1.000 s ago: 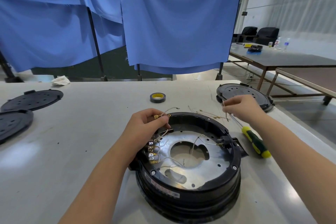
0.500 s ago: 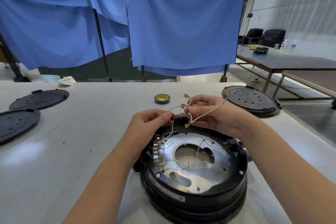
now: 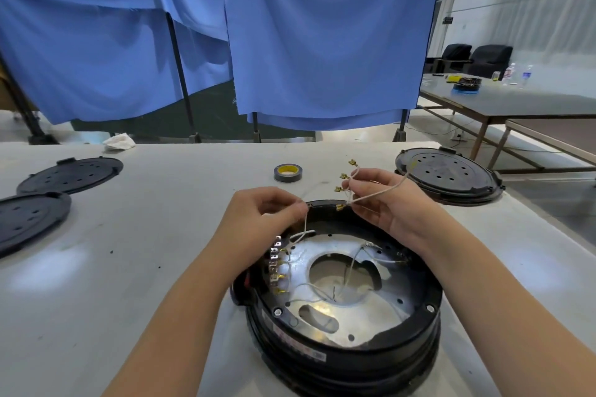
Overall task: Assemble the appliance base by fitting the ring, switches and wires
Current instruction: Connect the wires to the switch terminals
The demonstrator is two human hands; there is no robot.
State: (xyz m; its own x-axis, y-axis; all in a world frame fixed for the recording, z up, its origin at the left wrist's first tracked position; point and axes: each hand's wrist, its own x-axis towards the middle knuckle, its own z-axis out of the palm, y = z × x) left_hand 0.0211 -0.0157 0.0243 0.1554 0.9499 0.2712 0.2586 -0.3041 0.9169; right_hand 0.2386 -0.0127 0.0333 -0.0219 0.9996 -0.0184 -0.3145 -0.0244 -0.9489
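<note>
Two black lids far left on table; left hand pinches a white wire over the black appliance base at centre, right hand grips a bundle of brass-tipped wires just above its far rim.

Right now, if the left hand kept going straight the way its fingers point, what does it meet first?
Probably the right hand and its bundle of wires: the left hand points rightward at them across a short gap. Depth is unclear.
</note>
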